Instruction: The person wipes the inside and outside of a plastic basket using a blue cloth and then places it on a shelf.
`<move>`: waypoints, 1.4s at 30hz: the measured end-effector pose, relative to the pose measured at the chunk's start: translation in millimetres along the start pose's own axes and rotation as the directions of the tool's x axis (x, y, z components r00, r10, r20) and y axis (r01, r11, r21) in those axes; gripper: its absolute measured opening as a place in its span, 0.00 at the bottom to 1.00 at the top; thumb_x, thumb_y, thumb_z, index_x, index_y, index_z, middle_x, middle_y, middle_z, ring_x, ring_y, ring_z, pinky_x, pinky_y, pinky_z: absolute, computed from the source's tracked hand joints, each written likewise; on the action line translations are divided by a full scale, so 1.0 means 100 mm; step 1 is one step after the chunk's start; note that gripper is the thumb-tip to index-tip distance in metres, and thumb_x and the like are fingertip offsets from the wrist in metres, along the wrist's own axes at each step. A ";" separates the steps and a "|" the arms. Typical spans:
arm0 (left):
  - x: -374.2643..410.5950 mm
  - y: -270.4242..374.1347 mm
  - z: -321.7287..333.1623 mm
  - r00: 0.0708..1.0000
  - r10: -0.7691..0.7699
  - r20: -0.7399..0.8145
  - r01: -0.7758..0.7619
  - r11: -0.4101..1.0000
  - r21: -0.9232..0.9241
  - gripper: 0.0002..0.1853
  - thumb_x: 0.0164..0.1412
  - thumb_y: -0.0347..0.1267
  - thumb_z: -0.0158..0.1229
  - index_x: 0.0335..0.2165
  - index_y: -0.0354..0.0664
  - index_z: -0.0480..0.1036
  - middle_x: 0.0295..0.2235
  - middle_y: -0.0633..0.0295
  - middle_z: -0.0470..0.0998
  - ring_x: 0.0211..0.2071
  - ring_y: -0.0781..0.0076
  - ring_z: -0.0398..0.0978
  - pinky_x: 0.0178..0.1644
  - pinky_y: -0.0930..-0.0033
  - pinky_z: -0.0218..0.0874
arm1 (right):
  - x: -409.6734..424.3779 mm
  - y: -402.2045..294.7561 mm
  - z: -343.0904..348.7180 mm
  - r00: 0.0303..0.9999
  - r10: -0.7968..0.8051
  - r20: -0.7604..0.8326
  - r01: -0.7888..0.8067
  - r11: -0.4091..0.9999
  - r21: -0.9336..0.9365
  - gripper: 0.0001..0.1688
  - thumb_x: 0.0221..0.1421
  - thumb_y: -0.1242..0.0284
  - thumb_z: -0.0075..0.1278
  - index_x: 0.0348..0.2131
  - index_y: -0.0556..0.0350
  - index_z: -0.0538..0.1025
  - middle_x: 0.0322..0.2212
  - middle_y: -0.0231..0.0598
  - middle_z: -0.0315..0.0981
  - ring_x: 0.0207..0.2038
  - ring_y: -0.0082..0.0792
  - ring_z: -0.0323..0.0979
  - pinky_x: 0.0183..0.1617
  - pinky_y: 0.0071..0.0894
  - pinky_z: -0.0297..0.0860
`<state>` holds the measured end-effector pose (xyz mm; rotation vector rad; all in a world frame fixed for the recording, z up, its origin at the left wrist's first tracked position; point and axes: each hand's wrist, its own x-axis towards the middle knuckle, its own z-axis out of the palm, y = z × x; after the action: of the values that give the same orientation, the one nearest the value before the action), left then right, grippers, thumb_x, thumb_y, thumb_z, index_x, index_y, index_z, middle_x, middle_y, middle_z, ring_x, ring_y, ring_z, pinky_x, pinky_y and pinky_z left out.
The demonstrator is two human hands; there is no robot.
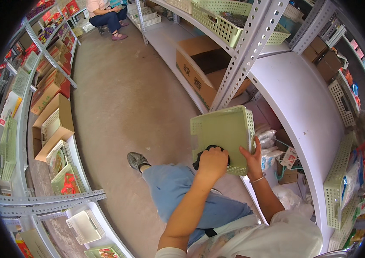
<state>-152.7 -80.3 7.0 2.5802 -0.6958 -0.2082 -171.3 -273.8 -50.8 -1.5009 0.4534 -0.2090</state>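
Observation:
A pale green plastic basket (pixel 218 129) with perforated walls is tilted in front of me, its inside facing up towards me. My right hand (pixel 252 158) grips its right wall, with the thumb on the inner side. Bunched under my left hand (pixel 214 160) is a black cloth (pixel 202 157), pressed against the inside of the basket near its lower edge. My left fingers are curled over the cloth and hide part of it.
At my right stands a metal shelf (pixel 301 74) with a perforated upright (pixel 250 51). A cardboard box (pixel 198 77) sits on its lower level. Stocked shelves with baskets (pixel 85 225) line the left side. A seated person (pixel 108 16) is at the aisle's far end.

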 end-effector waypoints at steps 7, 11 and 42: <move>-0.03 0.02 0.00 0.999 0.027 -0.032 -0.027 1.000 -0.010 0.12 0.54 0.36 0.60 0.36 0.40 0.75 0.31 0.54 0.76 0.36 0.53 0.76 0.38 0.54 0.69 | -0.01 0.06 0.04 0.996 0.090 0.009 -0.090 0.990 0.107 0.53 0.50 0.76 0.61 0.66 0.58 0.47 0.54 0.47 0.62 0.52 0.36 0.67 0.54 0.33 0.67; 0.00 -0.02 0.02 1.000 0.026 0.000 -0.026 0.999 0.033 0.12 0.54 0.36 0.60 0.34 0.40 0.76 0.31 0.54 0.76 0.36 0.55 0.76 0.37 0.54 0.69 | -0.07 -0.06 0.17 0.989 0.146 0.009 -0.146 0.981 0.128 0.53 0.52 0.77 0.61 0.66 0.56 0.46 0.53 0.48 0.63 0.52 0.37 0.67 0.53 0.34 0.68; 0.07 -0.05 0.04 0.997 -0.008 0.083 0.005 0.999 0.035 0.12 0.56 0.37 0.59 0.37 0.42 0.75 0.34 0.52 0.76 0.37 0.51 0.77 0.39 0.50 0.69 | -0.03 -0.03 0.15 0.985 0.174 -0.015 -0.164 0.954 0.251 0.55 0.49 0.80 0.61 0.66 0.56 0.44 0.55 0.50 0.60 0.52 0.40 0.66 0.52 0.35 0.69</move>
<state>-146.1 -81.7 1.2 2.6201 -0.7275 -0.3089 -167.4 -258.8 -47.6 -1.2070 0.5616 -0.1527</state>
